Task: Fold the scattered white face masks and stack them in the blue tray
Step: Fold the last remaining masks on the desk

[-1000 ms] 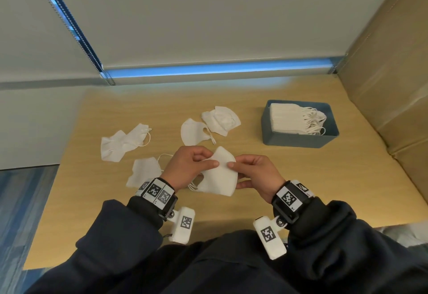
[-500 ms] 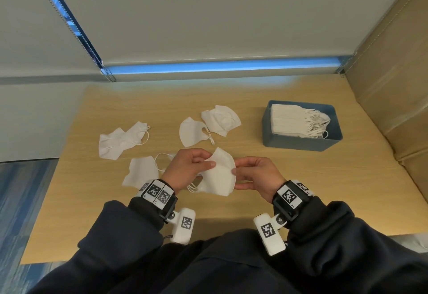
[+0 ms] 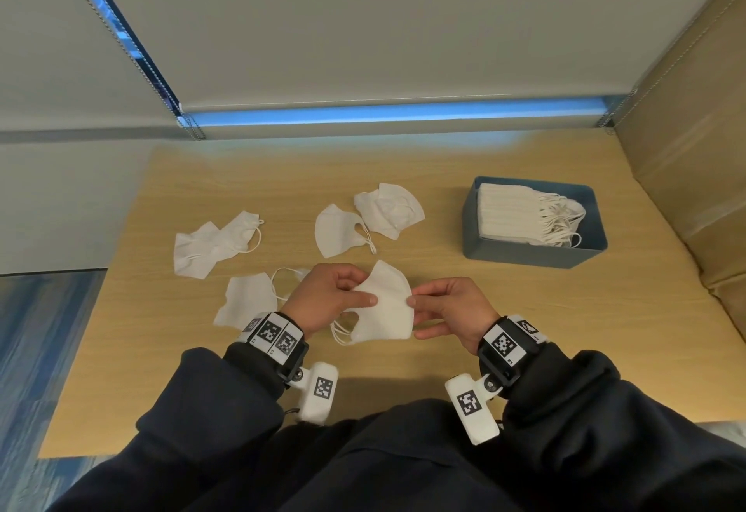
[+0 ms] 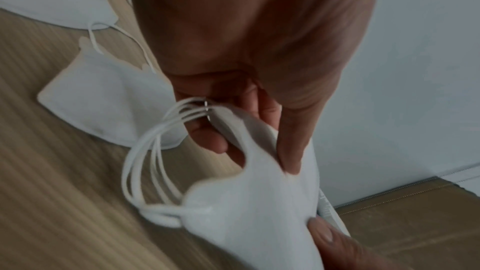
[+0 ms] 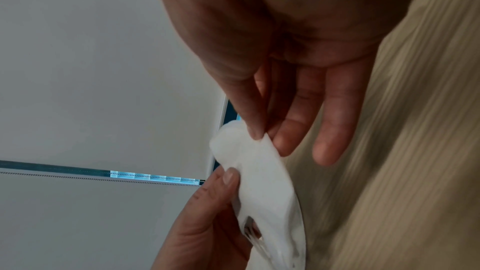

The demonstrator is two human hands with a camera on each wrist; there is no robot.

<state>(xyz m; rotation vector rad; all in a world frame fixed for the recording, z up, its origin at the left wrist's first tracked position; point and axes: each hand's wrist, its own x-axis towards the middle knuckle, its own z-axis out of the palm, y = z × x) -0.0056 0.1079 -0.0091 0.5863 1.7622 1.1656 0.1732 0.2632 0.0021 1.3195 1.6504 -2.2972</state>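
I hold a folded white face mask point(image 3: 386, 307) point(image 4: 262, 202) point(image 5: 262, 174) just above the wooden table point(image 3: 524, 334), its ear loops point(image 3: 341, 334) point(image 4: 145, 171) hanging on the left. My left hand point(image 3: 335, 297) pinches its left side, thumb on top. My right hand point(image 3: 448, 307) pinches its right edge between thumb and forefinger. Several loose masks lie behind and left: one pair point(image 3: 210, 245), one point(image 3: 248, 299) by my left wrist, one point(image 3: 337, 231) and another point(image 3: 389, 209) in the middle. The blue tray point(image 3: 533, 255) at the right holds a stack of folded masks point(image 3: 520, 217).
A brown padded panel point(image 3: 694, 156) rises along the table's right side. A grey blind point(image 3: 363, 35) hangs behind the far edge. Blue carpet point(image 3: 36, 350) shows past the left edge.
The mask has been flattened and drawn slightly toward me between both hands. The loose masks and the tray have not moved.
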